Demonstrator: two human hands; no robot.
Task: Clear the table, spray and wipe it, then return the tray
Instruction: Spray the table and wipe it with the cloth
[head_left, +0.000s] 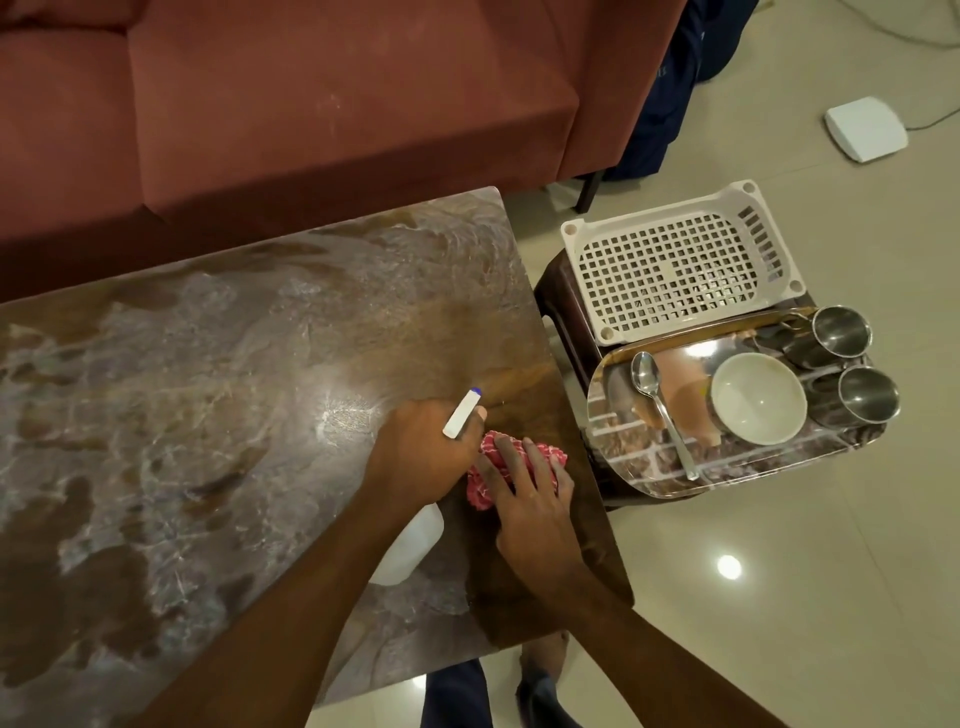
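The left hand (421, 452) grips the white spray bottle (410, 545). The right hand (535, 499) presses flat fingers on the red cloth (548, 453) near the table's (208, 364) right edge. Best to wipe the wet film with even, overlapping strokes. The loaded tray (769, 457) sits on a stool (556, 301) beside the table.
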